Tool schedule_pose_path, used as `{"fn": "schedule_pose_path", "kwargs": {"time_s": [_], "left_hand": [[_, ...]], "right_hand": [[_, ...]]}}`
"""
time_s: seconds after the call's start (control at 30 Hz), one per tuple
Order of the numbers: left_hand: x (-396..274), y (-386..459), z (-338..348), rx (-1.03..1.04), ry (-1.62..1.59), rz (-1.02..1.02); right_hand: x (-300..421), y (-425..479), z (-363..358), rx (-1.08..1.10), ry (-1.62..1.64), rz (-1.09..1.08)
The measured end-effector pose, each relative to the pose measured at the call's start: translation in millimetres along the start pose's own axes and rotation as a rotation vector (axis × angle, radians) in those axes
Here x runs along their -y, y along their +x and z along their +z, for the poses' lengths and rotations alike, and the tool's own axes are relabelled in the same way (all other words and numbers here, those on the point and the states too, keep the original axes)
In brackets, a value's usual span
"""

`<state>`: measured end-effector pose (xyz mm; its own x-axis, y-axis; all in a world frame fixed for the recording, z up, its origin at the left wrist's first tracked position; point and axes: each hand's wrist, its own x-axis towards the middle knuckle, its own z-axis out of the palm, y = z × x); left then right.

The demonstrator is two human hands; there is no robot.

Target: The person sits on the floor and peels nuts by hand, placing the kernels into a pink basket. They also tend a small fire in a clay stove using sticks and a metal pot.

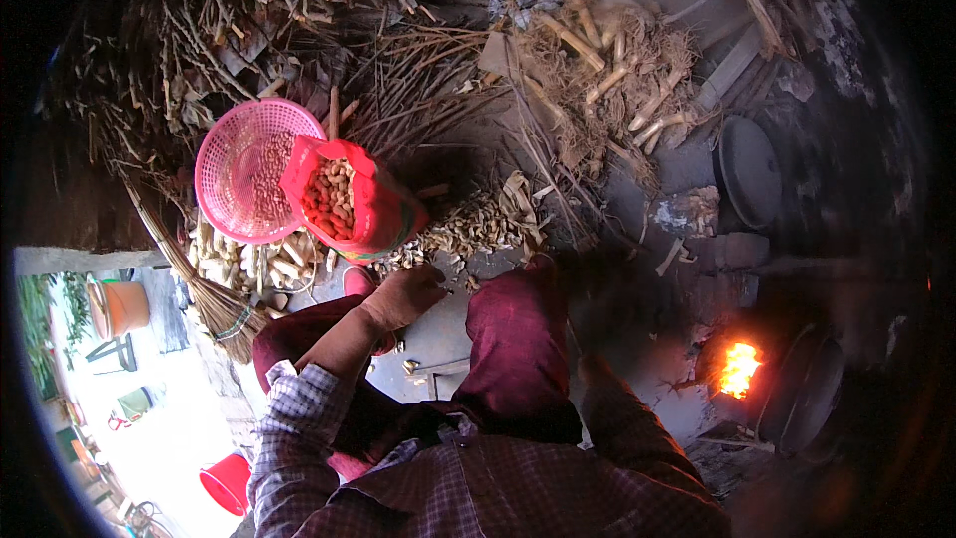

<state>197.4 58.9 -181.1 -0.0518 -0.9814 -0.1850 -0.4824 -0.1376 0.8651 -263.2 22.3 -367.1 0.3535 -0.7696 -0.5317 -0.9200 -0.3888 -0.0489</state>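
My left hand [404, 297] hangs over my left knee with its fingers curled down; whether anything is in them is hidden. Just beyond it, a heap of peanut shells [478, 228] lies on the floor. A red bag [388, 202] of unshelled peanuts [328, 198] stands open past my left foot. Its mouth overlaps the rim of a pink plastic basket [216, 187], which holds shelled peanut kernels [272, 175]. Beside my right knee, my right hand [597, 373] is in deep shadow. A thin dark line shows near its fingers, too dim to identify.
A fire [739, 370] burns in a stove opening on the right. Corn stalk stubs with roots [627, 82], brushwood [418, 67] and a round metal pan [749, 172] lie ahead. A straw broom [216, 302] rests at left by corn cobs [291, 261]. A red bucket [226, 484] stands outside.
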Motion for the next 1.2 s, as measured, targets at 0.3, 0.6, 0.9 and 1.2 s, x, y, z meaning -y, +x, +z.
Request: {"fn": "schedule_pose_path", "kwargs": {"time_s": [0.3,0.6,0.9,1.2], "left_hand": [[-29,8,1,0.106,-0.138,-0.184],[-49,6,-1,0.075,-0.120,-0.097],[-39,-4,-18,-0.022,-0.098,-0.033],[-45,12,-22,-0.095,0.056,0.010]], "right_hand": [[13,4,2,0.047,-0.007,-0.009],[11,0,-12,0.039,-0.036,-0.012],[12,6,-54,-0.067,-0.046,-0.020],[-24,10,-150,-0.397,-0.116,0.103]]}}
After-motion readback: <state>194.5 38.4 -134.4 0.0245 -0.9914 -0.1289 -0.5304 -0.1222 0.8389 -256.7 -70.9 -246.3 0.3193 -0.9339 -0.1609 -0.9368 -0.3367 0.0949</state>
